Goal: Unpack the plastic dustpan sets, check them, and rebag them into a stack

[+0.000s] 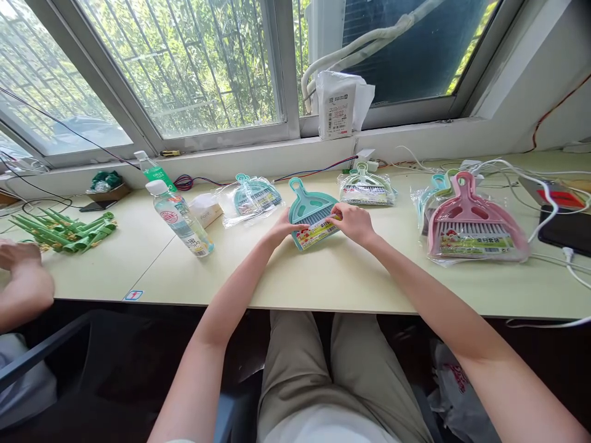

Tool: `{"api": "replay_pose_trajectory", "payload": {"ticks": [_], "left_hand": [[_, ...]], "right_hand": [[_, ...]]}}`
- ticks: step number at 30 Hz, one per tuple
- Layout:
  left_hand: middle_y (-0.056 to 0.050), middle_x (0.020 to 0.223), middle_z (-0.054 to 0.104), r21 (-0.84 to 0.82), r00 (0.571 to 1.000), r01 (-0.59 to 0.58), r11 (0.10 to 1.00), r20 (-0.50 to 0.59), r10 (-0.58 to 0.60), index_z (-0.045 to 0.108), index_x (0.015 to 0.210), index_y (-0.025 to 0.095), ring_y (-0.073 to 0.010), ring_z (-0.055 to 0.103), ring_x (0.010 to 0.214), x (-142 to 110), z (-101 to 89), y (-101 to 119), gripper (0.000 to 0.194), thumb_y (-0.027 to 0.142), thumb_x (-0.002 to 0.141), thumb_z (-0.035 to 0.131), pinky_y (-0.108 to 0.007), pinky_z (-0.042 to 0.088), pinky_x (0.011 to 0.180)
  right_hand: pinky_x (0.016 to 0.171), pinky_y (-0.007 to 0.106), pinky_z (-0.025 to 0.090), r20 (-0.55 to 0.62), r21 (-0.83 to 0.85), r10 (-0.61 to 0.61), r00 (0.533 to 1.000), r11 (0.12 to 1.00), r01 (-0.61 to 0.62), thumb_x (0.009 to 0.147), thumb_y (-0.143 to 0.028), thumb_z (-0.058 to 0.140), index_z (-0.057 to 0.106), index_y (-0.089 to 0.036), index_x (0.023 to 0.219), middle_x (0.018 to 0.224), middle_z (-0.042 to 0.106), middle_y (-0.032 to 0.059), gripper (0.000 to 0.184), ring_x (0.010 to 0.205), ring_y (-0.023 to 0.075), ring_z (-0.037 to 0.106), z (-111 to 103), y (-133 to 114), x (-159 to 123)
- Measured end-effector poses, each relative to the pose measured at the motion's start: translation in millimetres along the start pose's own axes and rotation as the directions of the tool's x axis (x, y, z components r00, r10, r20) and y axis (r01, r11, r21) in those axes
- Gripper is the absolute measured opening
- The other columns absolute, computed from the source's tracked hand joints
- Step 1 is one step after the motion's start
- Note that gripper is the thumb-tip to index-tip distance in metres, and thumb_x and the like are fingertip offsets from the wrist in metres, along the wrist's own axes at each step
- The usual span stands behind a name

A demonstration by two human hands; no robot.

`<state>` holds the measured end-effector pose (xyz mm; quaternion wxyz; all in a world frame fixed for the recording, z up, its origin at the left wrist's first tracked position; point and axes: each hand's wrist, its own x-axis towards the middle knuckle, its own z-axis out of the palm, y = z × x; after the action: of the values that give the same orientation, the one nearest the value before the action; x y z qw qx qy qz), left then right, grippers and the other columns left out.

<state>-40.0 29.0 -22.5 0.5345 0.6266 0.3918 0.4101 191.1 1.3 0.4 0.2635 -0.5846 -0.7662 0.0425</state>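
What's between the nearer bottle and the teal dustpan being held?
The head view shows a small pale box, then a bagged teal dustpan, and the left hand on the held dustpan.

Pale yellow table (360,277), plastic-wrapped dustpan-and-brush sets (478,227), two bottles (182,218), heaped green pieces (64,231), white cables (553,202)

Table-edge sticker (134,295): red arrow in blue border, clear. Wording elsewhere too small or blurred to read. White package (340,114): square code, barcode, dark and red print. Turquoise dustpan (314,203): yellow-green label, partly covered. Pink dustpan (471,212): green label, pale characters. Nearer bottle (181,220): round red mark. Farther bottle (156,170): pale lettering on green.
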Motion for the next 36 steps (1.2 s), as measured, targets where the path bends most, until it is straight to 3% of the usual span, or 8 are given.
{"api": "replay_pose_trajectory", "payload": {"ticks": [7,10,13,17,21,26,30,36], "left_hand": [[-0.013,0.124,0.063,-0.015,0.986,-0.126,0.992,-0.108,0.124,0.048,0.134,0.019,-0.0325,0.059,0.117,1.9,1.6,5.3,0.093,0.045,0.055,0.088,-0.049,0.048,0.100],[-0.013,0.130,0.059,-0.040,0.974,-0.170,0.985,-0.159,0.161,0.043,0.139,0.021,-0.0317,0.058,0.119,1.6,1.3,9.5,0.095,0.051,0.059,0.085,-0.047,0.048,0.100],[-0.013,0.130,0.059,-0.036,0.974,-0.183,0.982,-0.139,0.177,0.043,0.139,0.022,-0.0316,0.058,0.118,-0.4,1.1,13.0,0.097,0.053,0.058,0.085,-0.046,0.049,0.099],[-0.013,0.126,0.061,0.051,0.993,-0.108,0.993,-0.037,0.110,0.046,0.137,0.023,-0.0323,0.059,0.117,-1.9,-0.7,14.1,0.086,0.060,0.066,0.078,-0.045,0.050,0.095],[-0.014,0.141,0.050,0.371,0.966,-0.007,0.929,-0.237,0.102,0.046,0.138,0.024,-0.0333,0.043,0.136,-0.8,-13.9,10.4,0.058,0.059,0.092,0.045,-0.051,0.040,0.106],[-0.007,0.162,0.023,0.810,0.874,0.224,0.542,-0.413,0.256,0.059,0.129,0.030,-0.0339,0.002,0.153,-3.9,-52.7,-1.8,0.039,0.035,0.091,0.054,-0.059,0.007,0.119],[-0.015,0.144,0.049,0.821,0.896,0.363,0.441,-0.437,0.076,0.067,0.105,0.021,-0.0352,0.034,0.141,-4.2,-71.3,-6.3,0.026,0.034,0.092,0.049,-0.055,0.019,0.116],[-0.014,0.106,0.064,0.847,0.919,0.337,0.411,-0.392,0.054,0.063,0.079,0.019,-0.0311,0.058,0.110,-2.9,-47.6,4.6,0.020,0.028,0.091,0.050,-0.042,0.042,0.098]], "right_hand": [[0.098,0.044,0.046,-0.264,0.321,0.176,0.948,0.943,-0.085,0.084,-0.055,0.060,0.049,-0.020,0.123,0.143,0.043,0.0196,0.054,0.132,0.0345,0.044,3.9,0.1,0.9],[0.100,0.047,0.049,-0.037,0.700,0.332,0.942,0.681,-0.212,0.084,-0.055,0.059,0.039,-0.024,0.132,0.148,0.040,0.0160,0.060,0.135,0.0306,0.044,13.9,-3.4,3.8],[0.091,0.046,0.056,0.342,0.880,0.137,0.929,0.299,-0.369,0.084,-0.048,0.061,0.047,-0.026,0.118,0.129,0.061,0.0118,0.043,0.115,0.0267,0.063,28.5,-12.5,2.4],[0.089,0.043,0.059,0.336,0.936,0.123,0.934,0.062,-0.345,0.081,-0.030,0.066,0.053,-0.023,0.100,0.105,0.072,0.0054,0.024,0.090,0.0204,0.072,37.9,-22.7,-3.1],[0.089,0.044,0.060,0.321,0.941,0.185,0.929,0.045,-0.335,0.081,-0.023,0.063,0.055,-0.022,0.098,0.100,0.073,0.0061,0.018,0.087,0.0208,0.073,32.4,-18.4,-3.6],[0.090,0.046,0.061,0.301,0.938,0.219,0.928,0.109,-0.330,0.079,-0.023,0.065,0.054,-0.023,0.098,0.102,0.073,0.0063,0.021,0.092,0.0228,0.073,30.1,-5.0,-0.7],[0.089,0.047,0.061,0.294,0.935,0.245,0.924,0.127,-0.331,0.078,-0.022,0.065,0.054,-0.024,0.098,0.100,0.074,0.0050,0.022,0.093,0.0234,0.073,32.8,0.1,1.3],[0.088,0.046,0.061,0.357,0.910,0.239,0.903,0.130,-0.394,0.079,-0.019,0.066,0.057,-0.021,0.095,0.097,0.075,0.0078,0.019,0.091,0.0242,0.074,33.9,3.3,4.2]]}}
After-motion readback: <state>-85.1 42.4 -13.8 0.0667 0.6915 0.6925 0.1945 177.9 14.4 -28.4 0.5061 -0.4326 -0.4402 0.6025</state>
